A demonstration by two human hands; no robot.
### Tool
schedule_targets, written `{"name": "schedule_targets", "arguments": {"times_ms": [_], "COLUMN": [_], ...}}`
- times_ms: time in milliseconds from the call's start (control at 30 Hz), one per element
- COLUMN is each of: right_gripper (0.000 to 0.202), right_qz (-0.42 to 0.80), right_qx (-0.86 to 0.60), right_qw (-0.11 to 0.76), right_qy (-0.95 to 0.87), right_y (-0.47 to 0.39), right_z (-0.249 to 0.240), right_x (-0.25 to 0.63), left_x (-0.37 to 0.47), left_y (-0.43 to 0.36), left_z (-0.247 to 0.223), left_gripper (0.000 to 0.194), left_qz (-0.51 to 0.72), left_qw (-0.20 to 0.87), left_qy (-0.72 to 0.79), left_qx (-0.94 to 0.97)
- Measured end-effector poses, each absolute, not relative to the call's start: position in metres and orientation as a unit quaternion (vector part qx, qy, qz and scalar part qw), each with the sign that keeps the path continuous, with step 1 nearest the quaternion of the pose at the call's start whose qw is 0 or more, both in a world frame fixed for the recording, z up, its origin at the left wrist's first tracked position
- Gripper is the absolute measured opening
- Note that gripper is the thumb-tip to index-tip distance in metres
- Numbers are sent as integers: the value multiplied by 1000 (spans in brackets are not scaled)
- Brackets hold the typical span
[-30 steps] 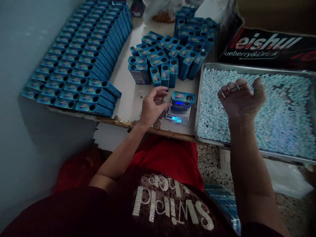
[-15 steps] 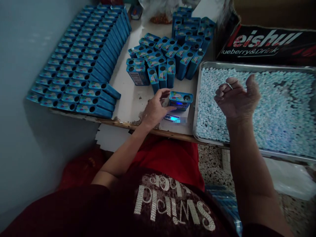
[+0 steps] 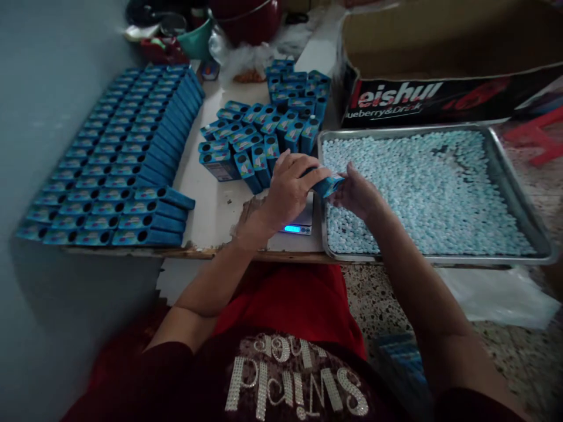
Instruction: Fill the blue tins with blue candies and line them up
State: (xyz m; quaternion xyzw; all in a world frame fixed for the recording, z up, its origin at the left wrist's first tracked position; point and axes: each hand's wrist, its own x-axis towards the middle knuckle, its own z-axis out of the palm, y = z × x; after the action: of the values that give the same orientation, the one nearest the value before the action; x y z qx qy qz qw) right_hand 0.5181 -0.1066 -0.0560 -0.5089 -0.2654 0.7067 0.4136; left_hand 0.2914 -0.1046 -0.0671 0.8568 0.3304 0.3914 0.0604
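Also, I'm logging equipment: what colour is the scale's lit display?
The display glows bright blue, shown best in the head view.

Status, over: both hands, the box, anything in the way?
Left hand gripping blue box, tilted, off the scale. Right hand at its end, grip unclear. No blockage seen; tray of pale pellets below right hand.

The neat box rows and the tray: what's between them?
In the head view: white tabletop, bearing a looser bunch of blue boxes and a scale, with the left hand above.
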Motion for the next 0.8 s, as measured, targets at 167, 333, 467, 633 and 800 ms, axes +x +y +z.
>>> {"name": "schedule_targets", "arguments": {"times_ms": [167,333,467,633,800], "right_gripper": [63,59,31,31,22], "right_qz": [732,757,734,711,686], "right_qx": [-500,-484,-492,-493,-496], "right_qw": [439,429,461,481,463], "right_qy": [-146,-91,-82,-139,-264], "right_y": [-107,-109,-109,-108,-108], "right_z": [-60,-59,-58,-67,-74], "right_x": [525,539,537,544,551], "left_x": [324,321,300,267,254], "left_y": [-81,-72,-76,-105,-134], "left_z": [-77,-108,-115,-134,-154], "left_gripper": [43,31,38,51,54], "left_qz": [412,487,532,529,466], "left_qw": [81,167,258,412,477], "left_qy": [345,377,397,432,470], "left_qx": [839,770,702,603,578]}}
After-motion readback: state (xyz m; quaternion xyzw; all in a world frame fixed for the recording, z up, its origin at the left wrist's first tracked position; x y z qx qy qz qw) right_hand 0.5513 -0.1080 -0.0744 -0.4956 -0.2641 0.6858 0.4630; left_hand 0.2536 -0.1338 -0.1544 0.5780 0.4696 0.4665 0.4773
